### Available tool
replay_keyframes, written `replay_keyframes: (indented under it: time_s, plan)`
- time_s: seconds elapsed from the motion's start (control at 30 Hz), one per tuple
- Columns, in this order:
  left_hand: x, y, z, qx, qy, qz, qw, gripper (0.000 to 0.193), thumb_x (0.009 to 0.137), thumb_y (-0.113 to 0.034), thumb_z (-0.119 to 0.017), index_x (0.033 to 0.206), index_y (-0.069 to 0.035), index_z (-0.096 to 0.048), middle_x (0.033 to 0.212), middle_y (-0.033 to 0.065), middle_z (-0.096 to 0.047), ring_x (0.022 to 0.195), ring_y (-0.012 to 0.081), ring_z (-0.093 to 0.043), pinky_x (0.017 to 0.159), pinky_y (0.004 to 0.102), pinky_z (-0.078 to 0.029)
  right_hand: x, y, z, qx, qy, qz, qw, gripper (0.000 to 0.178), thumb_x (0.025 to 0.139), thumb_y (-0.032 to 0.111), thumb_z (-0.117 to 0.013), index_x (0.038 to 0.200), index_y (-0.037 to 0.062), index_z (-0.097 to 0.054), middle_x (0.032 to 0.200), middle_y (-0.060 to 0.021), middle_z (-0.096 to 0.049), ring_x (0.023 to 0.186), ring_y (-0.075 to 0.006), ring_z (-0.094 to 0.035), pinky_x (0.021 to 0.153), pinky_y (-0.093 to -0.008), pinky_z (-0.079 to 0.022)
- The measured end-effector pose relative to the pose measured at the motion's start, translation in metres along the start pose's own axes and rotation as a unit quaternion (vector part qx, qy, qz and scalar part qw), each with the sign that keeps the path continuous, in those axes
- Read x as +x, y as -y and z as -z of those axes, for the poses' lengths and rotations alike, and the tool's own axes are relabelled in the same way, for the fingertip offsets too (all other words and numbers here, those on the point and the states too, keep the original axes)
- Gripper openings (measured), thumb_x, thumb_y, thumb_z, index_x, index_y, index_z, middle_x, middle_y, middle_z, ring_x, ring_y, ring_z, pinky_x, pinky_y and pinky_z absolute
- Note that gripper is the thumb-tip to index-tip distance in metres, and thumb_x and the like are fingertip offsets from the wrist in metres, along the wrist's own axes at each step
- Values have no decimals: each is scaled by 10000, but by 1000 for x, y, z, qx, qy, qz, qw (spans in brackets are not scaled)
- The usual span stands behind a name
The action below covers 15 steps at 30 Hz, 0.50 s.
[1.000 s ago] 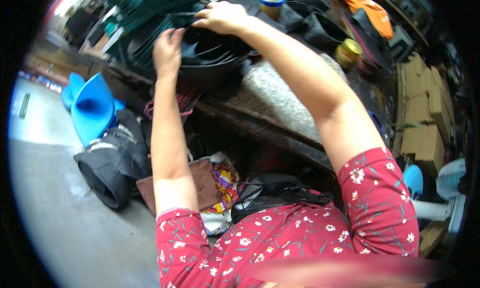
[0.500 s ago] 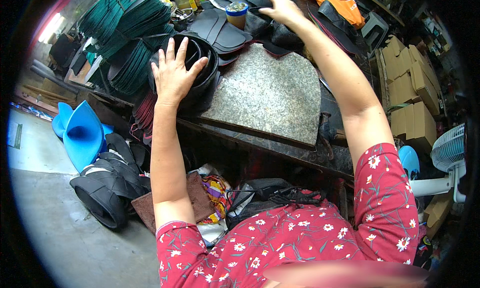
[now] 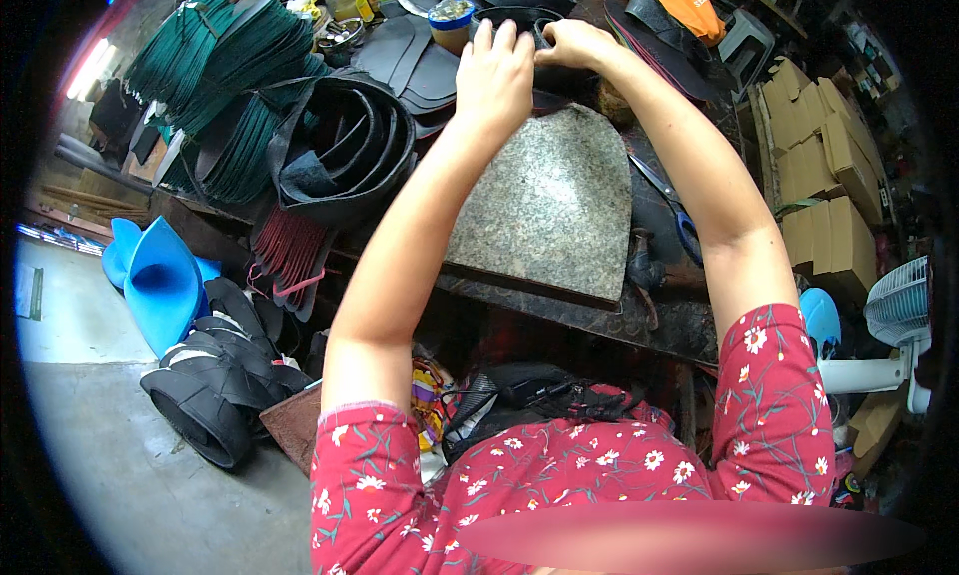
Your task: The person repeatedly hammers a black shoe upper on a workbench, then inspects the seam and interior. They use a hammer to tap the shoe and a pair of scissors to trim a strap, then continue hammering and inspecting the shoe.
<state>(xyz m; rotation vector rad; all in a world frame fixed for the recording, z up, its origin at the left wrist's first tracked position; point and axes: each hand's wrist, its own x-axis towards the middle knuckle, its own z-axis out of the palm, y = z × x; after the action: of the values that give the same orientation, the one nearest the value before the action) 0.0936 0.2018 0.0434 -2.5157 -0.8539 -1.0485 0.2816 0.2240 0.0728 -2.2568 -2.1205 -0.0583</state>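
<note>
Behind the speckled stone slab (image 3: 544, 200), both hands reach to a curved black shoe upper (image 3: 489, 17). My left hand (image 3: 496, 75) has its fingers bent over the near side of it. At its right end my right hand (image 3: 574, 47) is closed, thumb and fingers together at the edge. The fingertips of both are partly hidden by the hands. Just left of the upper stands a jar with a blue rim (image 3: 451, 23). Flat black sole-shaped pieces (image 3: 395, 60) lie stacked beside the jar. Nested black curved bands (image 3: 345, 150) sit at the slab's left.
Tied stacks of green-edged sheets (image 3: 215, 65) stand far left, above red-edged pieces (image 3: 290, 245). Scissors (image 3: 667, 200) lie right of the slab. A blue curled foam sheet (image 3: 160, 280) and black pieces (image 3: 215, 385) are on the left. Cardboard boxes (image 3: 824, 160) and a fan (image 3: 899, 300) stand right.
My left hand has left the nested black bands and moved right to the upper. My right hand has come slightly down and nearer, its fingers now closed. The scissors have come into sight.
</note>
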Motion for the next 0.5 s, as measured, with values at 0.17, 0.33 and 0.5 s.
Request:
replay_keyframes:
  time_s: [0.17,0.33,0.5]
  plan:
    - [58,38,-64,154,222,-16,963,399,839,-244,-671,1210,-103,-633,1189,97,-663,1274,341,-518,994,606,-386,-14,-6,-16,-35,-10,-27,999,444,866,333,-690,1247,122,-602,1222,-156,-650,1138,-308,-625,932,-446,-505]
    - [107,68,-62,-387,114,290,868,193,884,-218,-646,984,-70,-719,957,56,-703,885,187,-650,819,336,-496,-17,-13,-22,-48,-69,-26,996,215,876,178,-609,1036,91,-725,1107,-165,-701,1042,-330,-679,854,-451,-543]
    - [160,90,-33,-726,-108,141,665,64,906,-126,-623,905,-86,-673,805,8,-644,747,123,-600,681,263,-481,-8,-19,-38,-75,-56,-36,995,377,880,208,-630,1251,136,-617,1089,-164,-700,1019,-330,-681,856,-464,-539]
